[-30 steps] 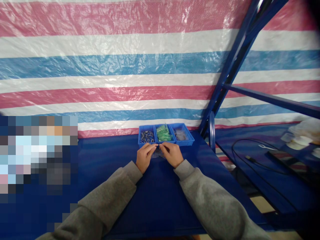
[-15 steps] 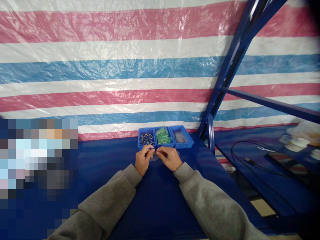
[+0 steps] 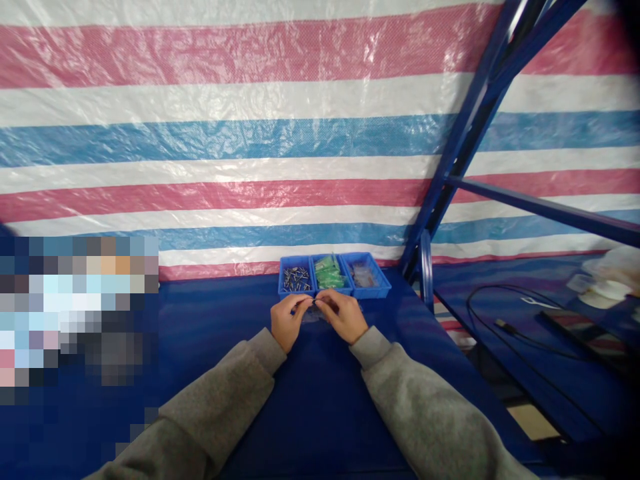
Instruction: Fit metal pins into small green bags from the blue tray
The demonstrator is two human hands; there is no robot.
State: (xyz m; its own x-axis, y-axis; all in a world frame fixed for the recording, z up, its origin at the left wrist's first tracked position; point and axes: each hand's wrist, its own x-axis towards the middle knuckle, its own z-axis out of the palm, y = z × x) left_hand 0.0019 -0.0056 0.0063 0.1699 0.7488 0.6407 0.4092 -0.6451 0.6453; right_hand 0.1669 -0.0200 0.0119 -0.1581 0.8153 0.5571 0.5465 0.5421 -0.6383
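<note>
Dark piece (image 3: 314, 302) between both hands (image 3: 287, 321)

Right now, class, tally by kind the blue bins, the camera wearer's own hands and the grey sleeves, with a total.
Blue bins: 3
Left hand and right hand: 2
Grey sleeves: 2
Total: 7

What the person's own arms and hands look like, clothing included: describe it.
Both arms are in long, loose grey sleeves of a soft, sweatshirt-like fabric: the left sleeve and right sleeve crease along the forearm and narrow into plain grey cuffs. No print or cable shows on them. The left hand and right hand are ungloved, with no watch or ring visible.
</note>
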